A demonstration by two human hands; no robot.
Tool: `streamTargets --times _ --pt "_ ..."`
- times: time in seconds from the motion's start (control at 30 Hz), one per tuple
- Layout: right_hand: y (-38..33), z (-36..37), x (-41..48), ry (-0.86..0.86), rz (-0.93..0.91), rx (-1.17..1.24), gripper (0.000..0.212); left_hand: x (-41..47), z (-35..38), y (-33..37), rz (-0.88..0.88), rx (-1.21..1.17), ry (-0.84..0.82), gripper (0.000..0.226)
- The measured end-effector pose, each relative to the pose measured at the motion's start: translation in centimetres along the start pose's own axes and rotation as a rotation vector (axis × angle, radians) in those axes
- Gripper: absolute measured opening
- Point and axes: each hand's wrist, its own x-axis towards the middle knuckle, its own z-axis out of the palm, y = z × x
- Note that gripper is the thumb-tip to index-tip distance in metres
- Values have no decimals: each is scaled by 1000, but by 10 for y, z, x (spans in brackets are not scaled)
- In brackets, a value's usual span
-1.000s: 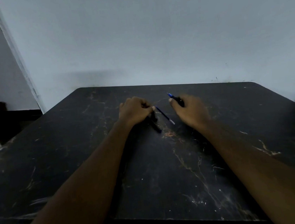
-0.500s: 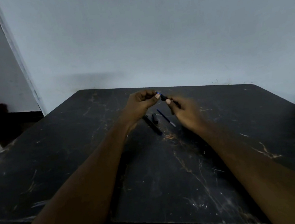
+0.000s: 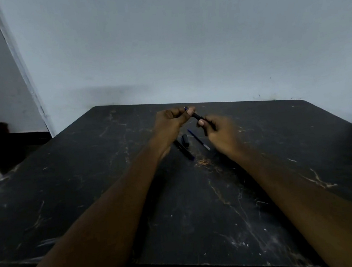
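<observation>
Just left of the frame's centre we are seeing the left hand (image 3: 172, 121) raised above the black table (image 3: 89, 187), its fingers curling tight and thumb and fingertips pinching the upper, blue-tipped end of a dark pen barrel (image 3: 197, 116). The barrel is slanting down to the right, clear of the tabletop. At its lower end the right hand (image 3: 220, 133) is gripping it, fingers curled round and the thumb pressing on top. Below the hands, lying on the table, we are finding a long black pen piece (image 3: 183, 147), just beside it a short black cap (image 3: 185, 139), and a thin blue refill (image 3: 198, 139).
</observation>
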Motion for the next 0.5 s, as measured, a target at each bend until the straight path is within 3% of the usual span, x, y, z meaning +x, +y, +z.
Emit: streamTargets --times 0.23,0.5 --pt "-4 -1 2 83 -36 -87 21 0 8 3 12 -63 36 7" --pt "-9 -5 -2 201 -137 -169 15 0 16 1 -6 -157 99 17"
